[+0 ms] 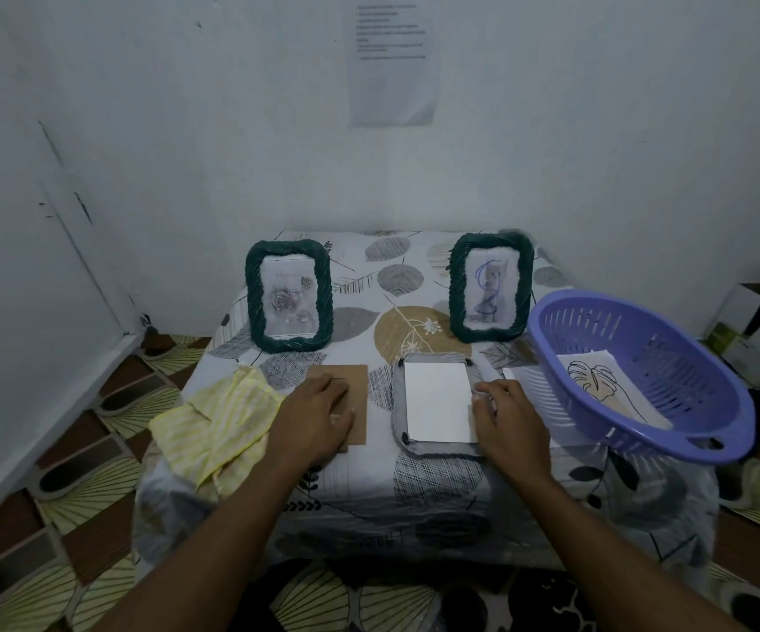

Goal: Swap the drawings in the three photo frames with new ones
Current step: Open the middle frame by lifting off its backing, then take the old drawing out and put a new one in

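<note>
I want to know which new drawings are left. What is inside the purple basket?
In the purple basket lies a white sheet with a line drawing of a leaf. A brownish piece shows under it; whether more sheets lie beneath is hidden.

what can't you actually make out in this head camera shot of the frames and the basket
- Printed sheet on the wall: text too small and blurred to read; its top is cut off by the picture's edge.
- White sheet in the face-down frame: only its blank side shows.
- Brown cardboard backing board: partly covered by the left hand.
- Leaf line drawing in the purple plastic basket: its near part is hidden by the basket's rim.
</note>
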Demonstrator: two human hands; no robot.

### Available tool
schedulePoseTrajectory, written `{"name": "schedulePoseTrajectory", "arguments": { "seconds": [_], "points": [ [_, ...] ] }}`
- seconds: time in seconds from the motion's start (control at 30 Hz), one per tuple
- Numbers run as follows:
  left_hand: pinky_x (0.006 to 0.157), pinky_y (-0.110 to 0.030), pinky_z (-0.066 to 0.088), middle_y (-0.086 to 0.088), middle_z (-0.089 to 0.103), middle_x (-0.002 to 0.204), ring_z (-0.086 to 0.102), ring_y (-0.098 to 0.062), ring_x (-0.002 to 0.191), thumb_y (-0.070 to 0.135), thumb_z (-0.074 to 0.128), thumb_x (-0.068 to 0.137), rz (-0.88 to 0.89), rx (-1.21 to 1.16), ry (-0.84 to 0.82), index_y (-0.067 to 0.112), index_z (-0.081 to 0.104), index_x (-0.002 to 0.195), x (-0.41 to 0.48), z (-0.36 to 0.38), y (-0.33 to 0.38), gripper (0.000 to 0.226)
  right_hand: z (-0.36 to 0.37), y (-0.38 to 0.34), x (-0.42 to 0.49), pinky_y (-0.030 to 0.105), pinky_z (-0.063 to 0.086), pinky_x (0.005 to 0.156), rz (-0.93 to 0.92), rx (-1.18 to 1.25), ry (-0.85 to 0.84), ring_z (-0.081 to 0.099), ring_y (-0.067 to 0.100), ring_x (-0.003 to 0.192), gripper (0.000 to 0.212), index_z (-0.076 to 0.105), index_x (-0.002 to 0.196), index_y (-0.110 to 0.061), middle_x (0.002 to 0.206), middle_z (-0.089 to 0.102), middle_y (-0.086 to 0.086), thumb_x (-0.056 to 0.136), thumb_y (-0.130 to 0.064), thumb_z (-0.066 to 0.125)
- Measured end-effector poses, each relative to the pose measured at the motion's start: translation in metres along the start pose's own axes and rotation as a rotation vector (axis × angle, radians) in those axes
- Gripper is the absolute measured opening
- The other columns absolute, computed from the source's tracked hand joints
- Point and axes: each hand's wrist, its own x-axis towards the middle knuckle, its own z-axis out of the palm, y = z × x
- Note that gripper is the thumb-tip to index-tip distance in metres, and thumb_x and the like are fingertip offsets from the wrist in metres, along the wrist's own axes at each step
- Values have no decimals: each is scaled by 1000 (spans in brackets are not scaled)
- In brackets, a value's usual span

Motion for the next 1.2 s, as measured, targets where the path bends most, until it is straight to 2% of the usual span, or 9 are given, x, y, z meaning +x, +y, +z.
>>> {"name": "schedulePoseTrajectory", "arguments": {
  "seconds": [0.1, 0.23, 0.43, 0.53, 0.63, 0.87, 0.97, 1.07, 1.2],
  "points": [
    [100, -36, 39, -11, 50, 139, 48, -30, 122, 47, 41, 84, -19, -1, -17, 16, 58, 126, 1, -1, -3, 55, 1, 0, 0, 35, 48, 85, -7, 1, 10, 56, 20, 105, 28, 63, 115, -21, 123, 54, -1, 97, -29, 44],
    [97, -37, 42, -14, 54, 134, 51, -31, 120, 51, 35, 84, -32, -9, 32, 12, 61, 122, 4, 2, 4, 60, 2, 1, 0, 34, 48, 84, -16, 5, 16, 56, 19, 105, 28, 63, 115, -21, 123, 55, -2, 96, -30, 44],
    [108, -39, 34, -8, 47, 143, 40, -25, 130, 52, 49, 89, 6, -120, 9, 15, 60, 124, 21, 18, 61, 52, 0, 3, 1, 33, 48, 84, -20, 29, 12, 56, 16, 105, 28, 64, 115, -22, 122, 56, -4, 96, -29, 46],
    [105, -40, 33, -9, 46, 141, 37, -25, 130, 58, 53, 86, -44, -49, -14, 11, 61, 116, 28, 29, 82, 56, 1, 4, 1, 33, 48, 86, -38, 18, -7, 55, 16, 106, 29, 65, 117, -21, 124, 55, -4, 96, -29, 46],
    [103, -38, 32, -7, 46, 140, 36, -24, 129, 60, 59, 80, -86, 3, 20, 14, 60, 121, 28, 36, 89, 62, 1, 5, 1, 32, 48, 85, -50, 18, -10, 54, 16, 107, 31, 64, 119, -20, 123, 54, -5, 95, -30, 46],
    [103, -35, 34, -5, 46, 141, 37, -21, 130, 51, 69, 77, -114, -91, 82, 15, 61, 121, 24, 40, 90, 58, 1, 5, 2, 31, 47, 87, -45, -1, -6, 54, 17, 109, 33, 63, 121, -20, 125, 55, -3, 95, -30, 46],
    [98, -37, 41, -2, 52, 129, 43, -21, 120, 43, 74, 74, -98, -178, 130, 18, 58, 121, 23, 39, 94, 55, 1, 5, 2, 32, 47, 88, -42, 4, -7, 54, 17, 110, 33, 63, 121, -20, 126, 55, -3, 94, -29, 47],
    [85, -39, 46, 1, 62, 107, 51, -20, 101, 31, 74, 76, -88, -216, 162, 19, 60, 111, 25, 35, 99, 39, 0, 5, 1, 32, 48, 86, -53, 17, -2, 55, 18, 108, 32, 63, 120, -20, 125, 56, -3, 93, -29, 48],
    [68, -30, 50, 2, 65, 83, 60, -17, 80, 18, 66, 83, -145, -343, 152, 18, 63, 105, 32, 26, 99, 22, -2, 4, 1, 30, 46, 82, -45, 43, -11, 56, 17, 105, 32, 63, 120, -21, 124, 55, -3, 93, -27, 49]
  ]
}}
